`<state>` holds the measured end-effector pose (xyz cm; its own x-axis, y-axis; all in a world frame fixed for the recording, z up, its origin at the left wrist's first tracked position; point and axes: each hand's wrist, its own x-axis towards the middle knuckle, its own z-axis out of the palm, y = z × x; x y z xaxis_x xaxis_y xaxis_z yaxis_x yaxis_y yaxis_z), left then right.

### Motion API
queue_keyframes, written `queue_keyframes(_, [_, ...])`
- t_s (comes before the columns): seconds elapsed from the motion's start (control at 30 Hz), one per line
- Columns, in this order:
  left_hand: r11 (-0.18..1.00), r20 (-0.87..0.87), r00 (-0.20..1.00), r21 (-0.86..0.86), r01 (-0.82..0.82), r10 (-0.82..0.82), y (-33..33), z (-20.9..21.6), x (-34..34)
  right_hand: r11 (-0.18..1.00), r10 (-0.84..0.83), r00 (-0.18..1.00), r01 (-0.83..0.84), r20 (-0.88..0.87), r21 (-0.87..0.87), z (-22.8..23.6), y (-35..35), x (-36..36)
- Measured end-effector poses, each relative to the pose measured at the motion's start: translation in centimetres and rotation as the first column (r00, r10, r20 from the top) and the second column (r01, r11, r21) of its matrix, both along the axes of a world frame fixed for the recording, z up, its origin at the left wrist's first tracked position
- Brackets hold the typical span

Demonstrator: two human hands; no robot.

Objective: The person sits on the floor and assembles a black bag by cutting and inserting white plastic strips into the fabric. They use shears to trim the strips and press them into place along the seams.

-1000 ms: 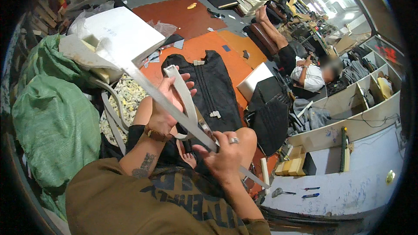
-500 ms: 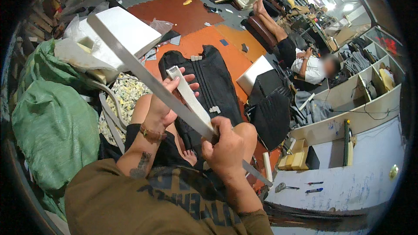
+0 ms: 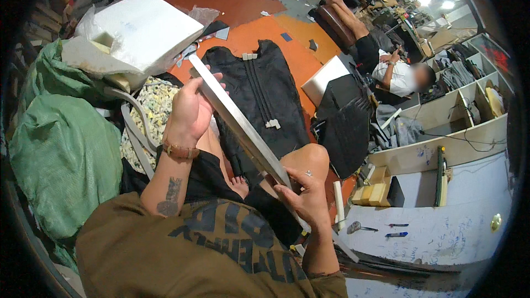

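The left hand [image 3: 190, 116] and right hand [image 3: 308, 197] grip a long strip [image 3: 247, 133] mid-frame. Handling seems unfinished; black cloth [image 3: 284, 91], upper centre, lies unheld.

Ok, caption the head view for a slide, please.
Left hand and right hand hold a long grey strip slantwise, a black fabric piece lying on orange matting beyond.

Long grey flat strip [image 3: 255, 140] slanting across bare left hand [image 3: 192, 111], farther, and bare right hand [image 3: 310, 197], nearer. Ahead: flat black fabric cover [image 3: 276, 85] on orange floor matting [image 3: 248, 32]. Left: bulging green woven sack [image 3: 66, 149]; beyond it, thick white rectangular block [image 3: 146, 28].
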<state>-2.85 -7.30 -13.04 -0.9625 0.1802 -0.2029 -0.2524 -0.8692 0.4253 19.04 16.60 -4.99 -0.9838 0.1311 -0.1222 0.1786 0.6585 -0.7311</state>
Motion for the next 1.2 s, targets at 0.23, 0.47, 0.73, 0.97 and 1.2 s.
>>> queue_keyframes(0.23, [0.998,-0.007,1.000,-0.050,-0.030,0.030,-0.2,0.1,0.3,0.987,-0.082,0.973,0.110,-0.217,0.117,-2.1,1.9,2.3])
queue_keyframes(0.47, [0.998,-0.012,0.999,-0.039,-0.042,0.042,-0.5,1.2,0.6,0.980,0.010,0.940,0.058,-0.340,0.189,1.9,0.9,3.7])
queue_keyframes(0.73, [0.993,-0.045,0.995,0.072,-0.090,0.093,0.2,0.9,-0.1,0.942,0.127,0.961,-0.038,-0.247,0.334,3.3,-0.7,4.9])
queue_keyframes(0.97, [0.997,-0.040,0.997,0.033,-0.068,0.069,-0.4,2.0,1.1,0.898,0.180,0.963,-0.077,-0.201,0.433,3.9,-1.3,4.8])
queue_keyframes(1.2, [0.992,-0.110,0.990,-0.089,-0.093,0.083,0.2,2.4,1.5,0.836,0.192,0.971,-0.085,-0.144,0.542,4.8,-1.8,5.2])
